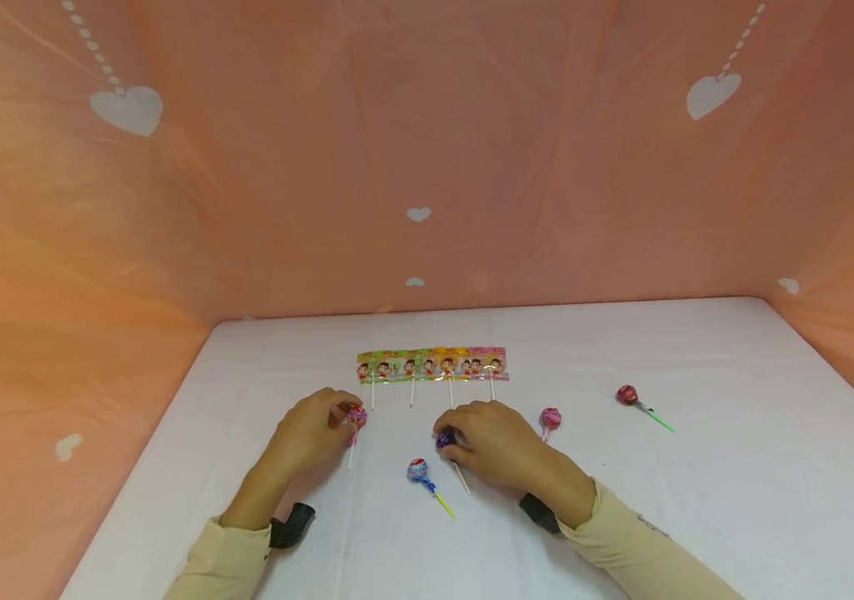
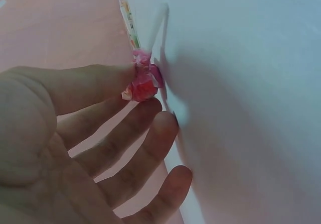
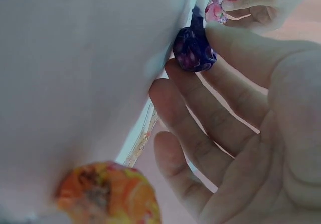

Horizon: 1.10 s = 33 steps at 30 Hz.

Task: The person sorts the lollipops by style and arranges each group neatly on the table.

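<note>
Near the middle of the white table (image 1: 734,492), the left hand (image 1: 310,429) pinches a pink lollipop (image 1: 357,417) by its wrapped head, and the right hand (image 1: 497,442) pinches a purple lollipop (image 1: 445,439) likewise. Between them, nearer the person, lies a blue lollipop (image 1: 417,470) with a yellow stick. Beyond the hands runs a row of flat-wrapped lollipops (image 1: 432,365); well off to the right rests a red lollipop (image 1: 626,395).

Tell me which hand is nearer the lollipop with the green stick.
The right hand. It is left of the green-stick lollipop, lower in the head view, pinching the purple-wrapped lollipop; the left hand is much farther left, pinching a pink-wrapped lollipop.
</note>
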Tool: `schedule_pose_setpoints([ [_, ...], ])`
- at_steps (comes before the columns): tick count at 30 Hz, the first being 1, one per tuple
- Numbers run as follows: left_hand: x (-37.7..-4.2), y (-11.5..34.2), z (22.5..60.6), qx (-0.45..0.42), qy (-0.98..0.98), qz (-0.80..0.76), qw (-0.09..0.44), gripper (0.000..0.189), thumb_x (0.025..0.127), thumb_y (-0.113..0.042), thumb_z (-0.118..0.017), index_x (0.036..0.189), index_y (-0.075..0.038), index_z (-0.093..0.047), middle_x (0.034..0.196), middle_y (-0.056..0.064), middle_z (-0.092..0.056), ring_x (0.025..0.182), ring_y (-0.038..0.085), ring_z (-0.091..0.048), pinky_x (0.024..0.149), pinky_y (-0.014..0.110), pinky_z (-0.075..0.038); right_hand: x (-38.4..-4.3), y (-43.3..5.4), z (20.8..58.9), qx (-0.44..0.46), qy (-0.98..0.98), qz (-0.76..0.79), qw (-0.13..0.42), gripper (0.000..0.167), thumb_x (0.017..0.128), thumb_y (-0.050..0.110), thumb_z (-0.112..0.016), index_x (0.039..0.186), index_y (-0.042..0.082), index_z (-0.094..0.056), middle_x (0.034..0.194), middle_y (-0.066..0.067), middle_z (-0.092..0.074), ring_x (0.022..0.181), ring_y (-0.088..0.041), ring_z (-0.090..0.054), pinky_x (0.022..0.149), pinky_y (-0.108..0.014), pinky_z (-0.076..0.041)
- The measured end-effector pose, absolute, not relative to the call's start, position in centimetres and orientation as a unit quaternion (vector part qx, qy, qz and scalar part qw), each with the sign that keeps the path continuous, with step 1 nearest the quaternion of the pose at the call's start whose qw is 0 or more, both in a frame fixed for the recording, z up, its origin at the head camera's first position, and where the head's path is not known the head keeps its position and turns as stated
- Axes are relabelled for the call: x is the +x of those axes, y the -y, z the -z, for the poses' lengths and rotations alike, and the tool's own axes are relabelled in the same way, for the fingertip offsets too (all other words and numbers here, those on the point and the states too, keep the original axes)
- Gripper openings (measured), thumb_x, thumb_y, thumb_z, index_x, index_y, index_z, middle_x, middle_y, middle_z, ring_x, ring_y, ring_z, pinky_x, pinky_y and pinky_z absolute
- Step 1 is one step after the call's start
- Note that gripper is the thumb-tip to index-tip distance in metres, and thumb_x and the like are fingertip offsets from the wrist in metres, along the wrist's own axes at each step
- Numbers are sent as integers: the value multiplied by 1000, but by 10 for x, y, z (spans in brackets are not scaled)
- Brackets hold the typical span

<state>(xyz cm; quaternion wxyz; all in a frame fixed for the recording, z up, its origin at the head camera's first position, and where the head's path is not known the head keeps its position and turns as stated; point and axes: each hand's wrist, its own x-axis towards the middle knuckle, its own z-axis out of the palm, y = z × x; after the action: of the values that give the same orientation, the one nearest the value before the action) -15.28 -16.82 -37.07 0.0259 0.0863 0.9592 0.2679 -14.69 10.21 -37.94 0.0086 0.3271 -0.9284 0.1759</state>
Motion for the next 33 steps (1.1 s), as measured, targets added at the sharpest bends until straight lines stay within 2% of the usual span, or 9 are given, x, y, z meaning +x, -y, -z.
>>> schedule_pose_setpoints([
  [8, -156, 169, 374, 83, -961, -263, 22, 27, 86, -11, -71, 113, -9, -70, 94, 4, -68, 83, 18, -61, 69, 35, -46, -150, -104, 375, 331, 929, -167, -15, 27, 87, 29, -76, 111, 18, -73, 109, 3, -73, 106, -19, -67, 94, -41, -51],
  [11, -154, 169, 377, 77, -962, -263, 24, 26, 86, -11, -71, 113, -10, -70, 94, 4, -68, 83, 18, -60, 69, 35, -46, -150, -104, 376, 324, 931, -169, -15, 25, 86, 31, -77, 108, 19, -74, 103, 6, -72, 97, -15, -65, 89, -38, -52],
  [14, -152, 169, 380, 76, -962, -262, 29, 26, 86, -11, -72, 112, -10, -70, 94, 4, -68, 82, 17, -60, 68, 35, -46, -148, -103, 379, 299, 938, -175, -8, 23, 84, 35, -78, 101, 20, -74, 89, 10, -65, 79, -8, -57, 75, -30, -49],
  [16, -149, 169, 381, 74, -963, -258, 30, 25, 86, -11, -73, 111, -11, -71, 94, 3, -68, 82, 16, -60, 69, 34, -46, -147, -101, 380, 276, 944, -182, -2, 23, 84, 37, -78, 99, 21, -73, 85, 12, -62, 73, -5, -52, 69, -27, -45],
  [25, -152, 168, 376, 79, -966, -245, 12, 25, 87, -11, -72, 112, -13, -71, 91, 2, -69, 81, 17, -59, 69, 34, -45, -151, -95, 372, 167, 955, -232, 82, 20, 82, 36, -79, 96, 23, -73, 87, 10, -68, 73, -6, -60, 62, -29, -45],
  [33, -153, 168, 375, 77, -966, -244, 20, 26, 87, -11, -72, 113, -11, -71, 94, 4, -70, 83, 18, -61, 69, 35, -47, -149, -87, 371, 149, 952, -252, 84, 21, 82, 39, -79, 94, 21, -74, 88, 8, -71, 72, -6, -61, 62, -29, -46],
])
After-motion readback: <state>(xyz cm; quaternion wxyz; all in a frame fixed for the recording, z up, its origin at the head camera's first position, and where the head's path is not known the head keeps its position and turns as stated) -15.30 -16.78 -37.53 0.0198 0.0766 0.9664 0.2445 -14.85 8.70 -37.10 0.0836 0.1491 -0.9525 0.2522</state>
